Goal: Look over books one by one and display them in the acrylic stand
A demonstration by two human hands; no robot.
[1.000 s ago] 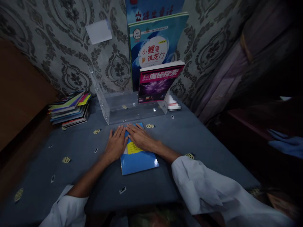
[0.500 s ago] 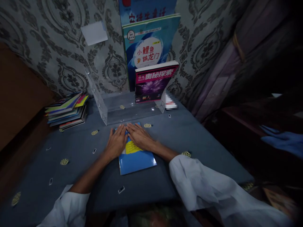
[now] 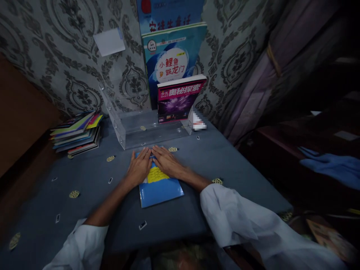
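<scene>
A blue book (image 3: 161,193) with a yellow text panel lies flat on the table in front of me. My left hand (image 3: 140,165) rests palm down on its upper left part, fingers stretched out. On the upper right part lies my right hand (image 3: 165,162), also flat and open. The fingertips of both hands nearly meet by the book's far edge, which they partly cover. Behind them stands a clear acrylic rack (image 3: 135,138). It holds a dark purple book (image 3: 178,101), a teal book (image 3: 173,48) and a blue book (image 3: 170,13) upright in tiers.
A stack of books (image 3: 77,133) sits at the table's back left, by a brown panel (image 3: 25,116). The patterned wall (image 3: 75,56) is behind the rack, with a tied curtain (image 3: 258,75) at right. A blue cloth-like item (image 3: 332,167) lies farther right.
The view has shifted slightly, so the scene sits a little further left. Both hands stay flat on the blue book, which has not visibly moved on the table.
</scene>
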